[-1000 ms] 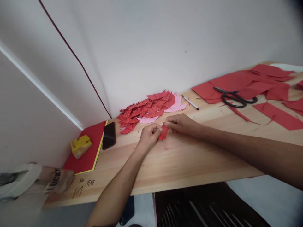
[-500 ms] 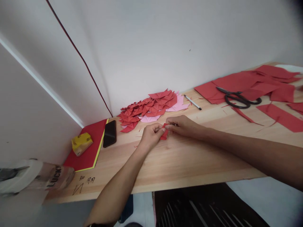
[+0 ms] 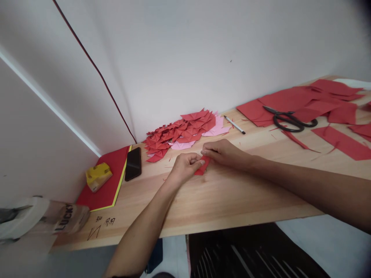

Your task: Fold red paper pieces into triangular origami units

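A small piece of red paper (image 3: 202, 168) is held just above the wooden table, between my two hands. My left hand (image 3: 185, 166) pinches it from the left with thumb and fingers. Its upper right edge is gripped by the closed fingers of my right hand (image 3: 218, 150). How the paper is folded is partly hidden by the fingers. Right behind the hands lies a heap of folded red paper pieces (image 3: 176, 131), with some pink paper pieces (image 3: 217, 127) at its side and front.
Black-handled scissors (image 3: 290, 119) rest on red paper sheets (image 3: 261, 112) at the back right. A pen (image 3: 235, 125) lies near the wall. On the left are a phone (image 3: 133, 164), a red folder (image 3: 110, 193), a yellow packet (image 3: 99, 176) and a plastic bottle (image 3: 69, 218).
The red paper has turned between my fingers, and more of it shows below them. Both hands stay in nearly the same place. The view has shifted slightly.
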Demonstrator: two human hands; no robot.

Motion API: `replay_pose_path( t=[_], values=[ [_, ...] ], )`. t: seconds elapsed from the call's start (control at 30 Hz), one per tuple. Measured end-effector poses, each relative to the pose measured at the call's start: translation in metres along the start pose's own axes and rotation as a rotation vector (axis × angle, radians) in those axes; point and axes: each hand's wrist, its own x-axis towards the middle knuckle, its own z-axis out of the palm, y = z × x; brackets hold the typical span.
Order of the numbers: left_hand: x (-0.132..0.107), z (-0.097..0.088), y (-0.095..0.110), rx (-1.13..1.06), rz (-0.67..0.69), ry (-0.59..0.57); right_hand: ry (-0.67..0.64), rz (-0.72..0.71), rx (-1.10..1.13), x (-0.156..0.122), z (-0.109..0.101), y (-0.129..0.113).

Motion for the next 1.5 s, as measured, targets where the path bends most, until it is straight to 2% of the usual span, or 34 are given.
replay_pose_path(
  t=[0.1,0.17,0.3,0.43,0.57,0.8,1.03,1.2,1.37,1.5],
  values=[
    [0.000,-0.003,0.001,-0.120,-0.030,-0.088,0.047,-0.005,0.002,0.000,0.002,0.001],
    [0.000,-0.004,0.000,-0.171,-0.040,-0.104,0.049,0.010,0.003,0.001,0.003,0.003],
    [0.000,-0.004,-0.002,-0.118,-0.040,-0.085,-0.051,0.040,0.021,0.003,0.000,0.010],
    [-0.001,-0.003,-0.003,-0.022,-0.030,-0.068,-0.137,0.009,0.024,0.003,-0.002,0.012],
    [-0.001,-0.003,-0.001,0.024,-0.010,-0.068,-0.127,-0.038,-0.037,0.000,0.001,0.009],
    [0.000,0.001,-0.003,-0.074,0.020,-0.080,-0.057,0.008,-0.059,-0.001,0.004,0.003],
    [0.002,-0.001,-0.008,-0.064,-0.003,-0.049,-0.171,-0.022,-0.082,0.000,0.002,0.004],
    [0.001,-0.003,-0.004,-0.167,-0.025,-0.096,-0.113,-0.013,-0.089,0.000,0.003,0.002],
    [-0.001,-0.005,0.001,-0.220,-0.056,-0.087,-0.162,-0.018,-0.025,0.000,0.001,0.003],
    [-0.001,-0.006,0.001,-0.209,-0.047,-0.077,-0.146,-0.028,-0.051,-0.001,0.002,0.004]
  ],
)
